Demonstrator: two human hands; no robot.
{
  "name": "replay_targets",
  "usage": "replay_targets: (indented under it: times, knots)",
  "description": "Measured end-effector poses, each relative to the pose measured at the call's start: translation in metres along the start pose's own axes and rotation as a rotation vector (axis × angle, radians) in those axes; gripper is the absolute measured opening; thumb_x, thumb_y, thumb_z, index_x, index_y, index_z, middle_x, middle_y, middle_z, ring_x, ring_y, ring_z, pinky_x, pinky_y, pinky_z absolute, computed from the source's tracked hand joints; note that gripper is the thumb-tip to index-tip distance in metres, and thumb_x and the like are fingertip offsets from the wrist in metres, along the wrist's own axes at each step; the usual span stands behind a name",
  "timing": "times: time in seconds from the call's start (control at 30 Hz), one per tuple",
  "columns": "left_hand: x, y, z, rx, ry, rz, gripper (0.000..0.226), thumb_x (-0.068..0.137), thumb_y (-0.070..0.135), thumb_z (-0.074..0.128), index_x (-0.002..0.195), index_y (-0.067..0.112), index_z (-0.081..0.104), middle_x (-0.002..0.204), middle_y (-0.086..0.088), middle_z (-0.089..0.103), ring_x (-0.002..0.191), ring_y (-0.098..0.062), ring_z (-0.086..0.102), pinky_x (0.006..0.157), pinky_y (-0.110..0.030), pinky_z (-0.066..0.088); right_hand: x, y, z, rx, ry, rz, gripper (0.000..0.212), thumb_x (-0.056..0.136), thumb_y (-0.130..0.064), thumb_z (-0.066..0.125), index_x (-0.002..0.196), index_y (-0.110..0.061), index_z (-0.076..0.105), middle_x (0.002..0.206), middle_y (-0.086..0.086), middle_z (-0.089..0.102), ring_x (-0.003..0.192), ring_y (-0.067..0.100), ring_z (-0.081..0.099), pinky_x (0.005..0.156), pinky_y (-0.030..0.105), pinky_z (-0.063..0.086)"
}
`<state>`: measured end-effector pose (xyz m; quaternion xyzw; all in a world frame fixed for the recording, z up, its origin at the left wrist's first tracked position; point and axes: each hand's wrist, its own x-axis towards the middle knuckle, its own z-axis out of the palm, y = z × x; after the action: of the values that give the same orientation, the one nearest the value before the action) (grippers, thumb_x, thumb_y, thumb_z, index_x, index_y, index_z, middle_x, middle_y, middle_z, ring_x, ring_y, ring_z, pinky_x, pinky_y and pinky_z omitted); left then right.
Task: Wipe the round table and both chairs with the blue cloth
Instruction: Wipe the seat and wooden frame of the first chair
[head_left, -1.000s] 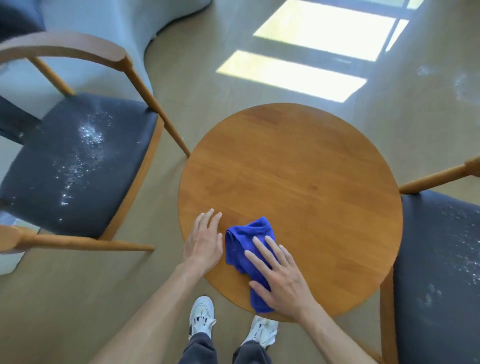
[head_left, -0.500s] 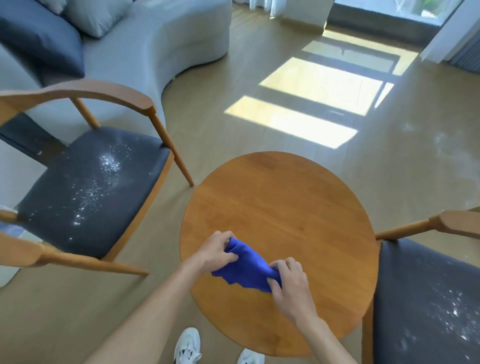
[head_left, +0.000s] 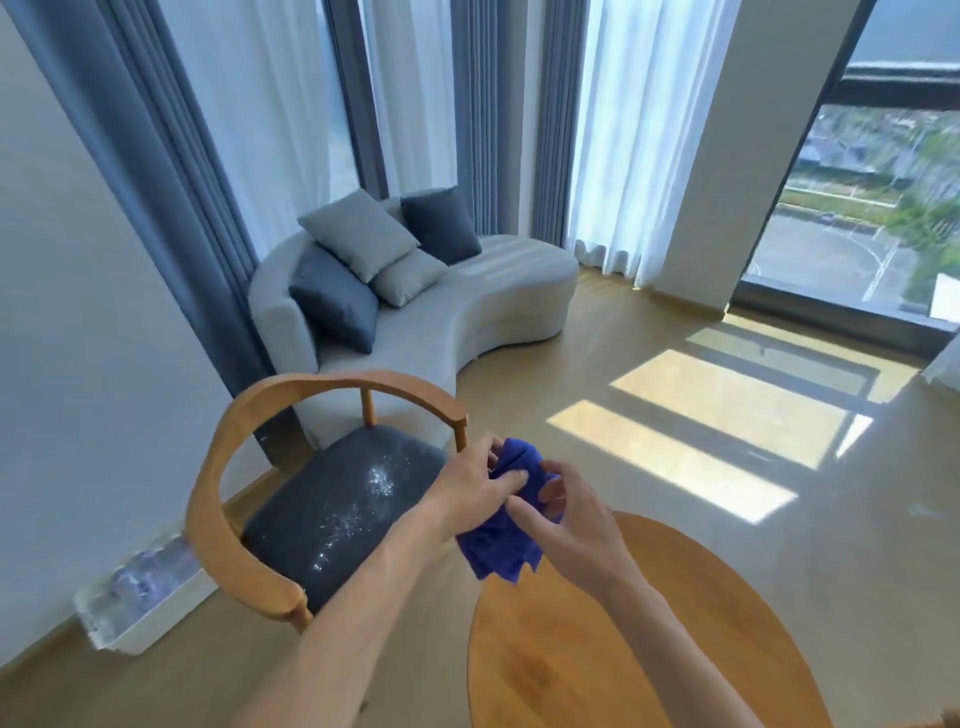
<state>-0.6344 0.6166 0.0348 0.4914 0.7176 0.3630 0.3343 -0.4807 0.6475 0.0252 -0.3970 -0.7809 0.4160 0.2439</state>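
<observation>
Cloth (head_left: 498, 540) was solid royal blue. Table (head_left: 623, 649) top was warm honey-orange wood with faint grain. Chair (head_left: 228, 462) frame was matching light wood; seat (head_left: 332, 499) dark charcoal, speckled with white powder. Sofa (head_left: 467, 317) was pale grey, cushions mixed light grey and navy. Curtains: slate blue plus sheer white. Floor beige with yellow sun patches.
</observation>
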Motion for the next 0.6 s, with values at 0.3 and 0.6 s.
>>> replay_targets:
  times: [0.3,0.6]
  knots:
    - [-0.033,0.031,-0.124,-0.255,0.03,0.037,0.02,0.099,0.017,0.04,0.103,0.014,0.059,0.099,-0.01,0.063,0.092,-0.022,0.061,0.078,-0.036,0.05,0.043,-0.133,0.014,-0.035,-0.104,-0.011,0.044,0.081,-0.056,0.065,0.103,-0.018,0.063,0.094,-0.001,0.069,0.086,0.017,0.066,0.082,0.039,0.056]
    - [-0.048,0.01,-0.188,-0.161,0.007,0.172,0.039,0.081,0.012,0.071,0.112,0.022,0.05,0.11,-0.005,0.057,0.095,-0.021,0.063,0.069,-0.026,0.054,0.075,-0.18,0.049,0.055,-0.127,0.017,0.015,0.09,-0.019,0.064,0.099,-0.007,0.066,0.094,0.016,0.069,0.077,0.019,0.064,0.071,0.034,0.056]
